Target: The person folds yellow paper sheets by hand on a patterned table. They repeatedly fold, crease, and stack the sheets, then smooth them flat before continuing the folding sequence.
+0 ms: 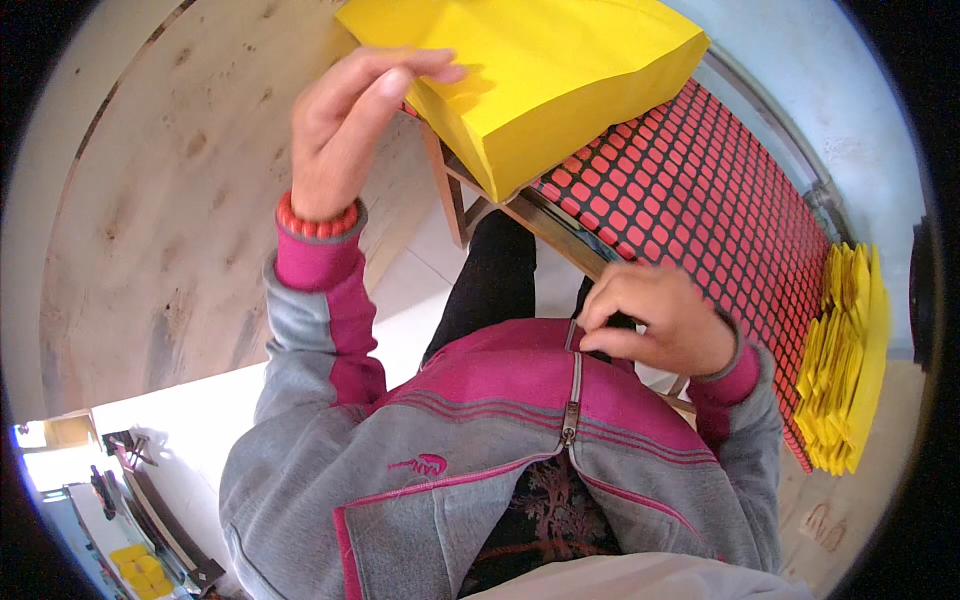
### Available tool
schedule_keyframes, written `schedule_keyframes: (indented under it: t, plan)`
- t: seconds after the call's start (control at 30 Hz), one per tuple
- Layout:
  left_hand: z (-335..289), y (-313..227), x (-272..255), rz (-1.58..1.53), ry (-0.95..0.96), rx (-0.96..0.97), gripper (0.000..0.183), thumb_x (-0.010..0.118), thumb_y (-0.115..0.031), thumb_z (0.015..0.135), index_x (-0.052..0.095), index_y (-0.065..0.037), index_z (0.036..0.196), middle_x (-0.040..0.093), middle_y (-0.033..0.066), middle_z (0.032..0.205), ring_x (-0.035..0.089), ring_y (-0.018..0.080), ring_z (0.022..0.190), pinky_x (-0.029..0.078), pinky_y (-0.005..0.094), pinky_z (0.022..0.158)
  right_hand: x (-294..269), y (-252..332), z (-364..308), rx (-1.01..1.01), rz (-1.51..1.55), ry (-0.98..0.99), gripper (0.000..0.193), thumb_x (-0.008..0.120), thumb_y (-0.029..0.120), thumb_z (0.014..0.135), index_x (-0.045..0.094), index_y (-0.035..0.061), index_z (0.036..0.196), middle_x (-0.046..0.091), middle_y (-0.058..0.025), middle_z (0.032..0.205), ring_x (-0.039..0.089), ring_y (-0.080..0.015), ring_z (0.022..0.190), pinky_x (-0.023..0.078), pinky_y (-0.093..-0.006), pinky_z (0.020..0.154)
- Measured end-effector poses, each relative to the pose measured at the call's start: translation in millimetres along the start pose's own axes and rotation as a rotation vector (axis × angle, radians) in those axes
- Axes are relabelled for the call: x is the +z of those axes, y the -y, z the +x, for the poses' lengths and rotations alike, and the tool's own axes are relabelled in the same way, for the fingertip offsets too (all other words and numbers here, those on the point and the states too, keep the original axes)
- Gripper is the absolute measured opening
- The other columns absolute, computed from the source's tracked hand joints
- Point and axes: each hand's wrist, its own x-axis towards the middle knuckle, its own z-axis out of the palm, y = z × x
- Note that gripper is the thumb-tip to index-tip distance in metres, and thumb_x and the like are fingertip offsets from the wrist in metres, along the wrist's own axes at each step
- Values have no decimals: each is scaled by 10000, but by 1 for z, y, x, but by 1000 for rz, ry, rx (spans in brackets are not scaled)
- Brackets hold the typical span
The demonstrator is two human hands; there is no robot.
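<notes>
A large yellow paper bag (560, 80), with a folded side panel facing me, lies at the far end of the table. My left hand (345, 130) is raised at the bag's left edge, its fingers stretched out and nothing seen in them. Whether the fingertips touch the yellow surface I cannot tell. Lower down, my right hand (660, 315) hovers by the table's near edge, in front of my jacket. Its fingers are curled in toward the thumb, and no object shows between them.
A red-and-black patterned cover (700, 190) lies over the table. On its right end rests a stack of folded yellow paper pieces (845, 360). To the left stands a broad wooden board (180, 220). Yellow items (143, 570) lie at the lower left.
</notes>
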Motion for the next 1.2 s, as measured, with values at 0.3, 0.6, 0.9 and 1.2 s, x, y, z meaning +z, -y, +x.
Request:
schedule_keyframes:
  t: [0.3, 0.6, 0.9, 1.2]
  plan:
    - [16, 25, 6, -100, 192, -125, 357, 443, -245, 1071, 680, 2, 1171, 731, 94, 1076, 655, 155, 1025, 477, 286, 874, -69, 13, 127, -457, -494, -178, 225, 747, 45, 816, 664, 1, 1021, 695, -134, 1064, 674, -283, 998, 521, -337, 871]
    - [24, 56, 8, -97, 102, -131, 343, 448, -215, 1062, 663, 21, 1185, 723, 109, 1039, 651, 167, 1001, 471, 311, 940, -78, -30, 149, -516, -500, -186, 207, 716, 43, 845, 658, -1, 1039, 688, -141, 1087, 666, -305, 1027, 521, -359, 893]
    - [23, 60, 11, -171, 64, -152, 306, 448, -138, 1027, 681, 24, 1142, 743, 92, 1035, 665, 162, 1023, 473, 305, 989, -71, -41, 156, -526, -512, -315, 130, 668, 20, 876, 643, -6, 1001, 683, -146, 1012, 673, -311, 945, 528, -357, 826]
    - [23, 62, 2, -178, 239, 21, 352, 565, -180, 881, 639, 17, 1163, 667, 203, 1251, 565, 332, 1279, 340, 466, 1144, -71, -38, 153, -404, -303, -333, 81, 639, 33, 928, 626, -25, 984, 662, -132, 1005, 659, -234, 934, 513, -313, 843]
